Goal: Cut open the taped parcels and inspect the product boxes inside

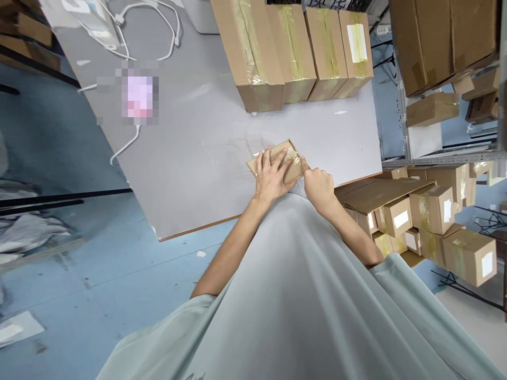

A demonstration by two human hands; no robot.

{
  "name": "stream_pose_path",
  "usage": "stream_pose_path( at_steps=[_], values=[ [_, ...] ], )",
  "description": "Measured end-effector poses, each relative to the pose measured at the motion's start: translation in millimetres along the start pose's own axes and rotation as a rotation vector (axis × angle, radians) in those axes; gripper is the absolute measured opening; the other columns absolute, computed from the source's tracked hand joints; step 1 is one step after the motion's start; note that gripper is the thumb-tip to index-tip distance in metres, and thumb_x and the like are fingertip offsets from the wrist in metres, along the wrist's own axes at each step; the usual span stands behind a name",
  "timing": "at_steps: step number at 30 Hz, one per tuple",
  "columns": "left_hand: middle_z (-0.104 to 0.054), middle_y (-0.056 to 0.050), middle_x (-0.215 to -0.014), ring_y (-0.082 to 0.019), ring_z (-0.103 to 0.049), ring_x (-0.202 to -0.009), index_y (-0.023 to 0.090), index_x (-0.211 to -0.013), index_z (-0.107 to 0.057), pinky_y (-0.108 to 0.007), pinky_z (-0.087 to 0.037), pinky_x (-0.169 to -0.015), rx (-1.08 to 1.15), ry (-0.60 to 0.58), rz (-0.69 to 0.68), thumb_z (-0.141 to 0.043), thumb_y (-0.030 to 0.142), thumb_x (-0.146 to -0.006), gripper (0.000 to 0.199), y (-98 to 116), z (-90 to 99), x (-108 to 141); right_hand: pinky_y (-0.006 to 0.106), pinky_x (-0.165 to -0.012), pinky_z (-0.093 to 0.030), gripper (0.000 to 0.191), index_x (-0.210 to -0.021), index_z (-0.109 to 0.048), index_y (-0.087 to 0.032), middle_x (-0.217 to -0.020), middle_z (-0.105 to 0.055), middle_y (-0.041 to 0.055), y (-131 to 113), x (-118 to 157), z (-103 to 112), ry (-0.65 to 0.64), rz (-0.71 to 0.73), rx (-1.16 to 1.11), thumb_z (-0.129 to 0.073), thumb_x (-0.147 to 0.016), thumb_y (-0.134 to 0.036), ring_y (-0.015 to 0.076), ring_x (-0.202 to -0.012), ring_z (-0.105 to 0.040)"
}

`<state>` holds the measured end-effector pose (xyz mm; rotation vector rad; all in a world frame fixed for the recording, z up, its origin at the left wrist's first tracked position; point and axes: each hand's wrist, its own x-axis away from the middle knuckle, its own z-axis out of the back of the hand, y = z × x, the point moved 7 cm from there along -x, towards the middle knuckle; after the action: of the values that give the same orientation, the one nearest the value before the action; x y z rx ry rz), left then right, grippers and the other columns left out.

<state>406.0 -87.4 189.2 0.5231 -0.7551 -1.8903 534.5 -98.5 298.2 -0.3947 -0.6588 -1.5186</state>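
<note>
A small flat cardboard box (292, 170) with clear tape over one end lies on the grey table near its front edge. My left hand (271, 177) rests on top of it, fingers spread out and pressing on the cardboard. At the box's right end is my right hand (320, 189), its fingers curled into a fist and the foremost finger touching the taped edge. Whatever the right hand may grip is hidden inside the fingers. A clear, crinkled plastic piece (253, 143) seems to lie just behind the box.
Several taped cartons (291, 58) stand in a row at the table's back. White cables (174, 39) and a blurred-out device (139, 97) lie at the left of the table (190, 158). Stacked boxes (431, 206) and a shelf with cartons (433, 108) are on the right.
</note>
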Motion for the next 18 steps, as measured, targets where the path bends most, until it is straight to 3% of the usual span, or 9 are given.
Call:
stream_pose_path(
  at_steps=[5,8,12,15,16,18],
  values=[
    [-0.048,-0.011,-0.186,-0.054,-0.020,-0.180,0.033,-0.165,-0.065,-0.085,-0.008,-0.142,0.018,-0.001,-0.006,-0.088,0.051,-0.089,0.081,1,-0.4,1,0.037,-0.096,-0.063,0.075,-0.189,-0.023,-0.017,-0.125,-0.084,0.0269,4,2,-6,-0.032,-0.023,-0.005,-0.041,-0.116,-0.012,0.0317,-0.119,-0.085],
    [-0.048,-0.011,-0.186,-0.053,-0.019,-0.180,0.034,-0.166,-0.064,-0.084,-0.009,-0.143,0.005,-0.012,0.007,-0.088,0.049,-0.088,0.083,0,1.7,1,0.037,-0.093,-0.063,0.074,-0.189,-0.026,-0.019,-0.121,-0.085,0.0253,4,20,-8,-0.040,-0.020,-0.019,-0.042,-0.117,-0.012,0.0314,-0.114,-0.086],
    [-0.044,-0.010,-0.188,-0.052,-0.020,-0.180,0.036,-0.168,-0.062,-0.081,-0.010,-0.144,-0.023,-0.017,0.015,-0.090,0.054,-0.087,0.087,-7,8.7,8,0.039,-0.092,-0.062,0.068,-0.188,-0.030,-0.023,-0.118,-0.087,0.0202,30,37,-14,0.108,-0.018,-0.153,-0.041,-0.121,-0.025,0.0327,-0.104,-0.085],
    [-0.040,-0.012,-0.190,-0.051,-0.020,-0.181,0.037,-0.168,-0.062,-0.080,-0.011,-0.143,-0.062,-0.003,0.015,-0.090,0.059,-0.086,0.089,-25,20.2,27,0.040,-0.095,-0.061,0.060,-0.176,-0.049,-0.017,-0.126,-0.085,0.0210,69,3,-34,0.317,-0.055,-0.448,-0.043,-0.122,-0.042,0.0335,-0.107,-0.083],
    [-0.041,-0.013,-0.189,-0.051,-0.020,-0.181,0.036,-0.167,-0.062,-0.080,-0.012,-0.143,-0.076,0.005,0.015,-0.091,0.060,-0.085,0.090,-34,25.6,37,0.038,-0.093,-0.061,0.056,-0.164,-0.061,-0.014,-0.121,-0.086,0.0208,78,-18,-48,0.329,-0.050,-0.587,-0.046,-0.121,-0.046,0.0322,-0.104,-0.083],
    [-0.044,-0.016,-0.187,-0.052,-0.021,-0.180,0.034,-0.165,-0.063,-0.081,-0.014,-0.142,-0.097,0.021,0.028,-0.091,0.063,-0.083,0.092,-53,37.9,63,0.033,-0.085,-0.062,0.050,-0.137,-0.071,-0.009,-0.106,-0.085,0.0182,79,-68,-84,0.228,-0.050,-0.880,-0.048,-0.118,-0.049,0.0262,-0.091,-0.081]
  ],
)
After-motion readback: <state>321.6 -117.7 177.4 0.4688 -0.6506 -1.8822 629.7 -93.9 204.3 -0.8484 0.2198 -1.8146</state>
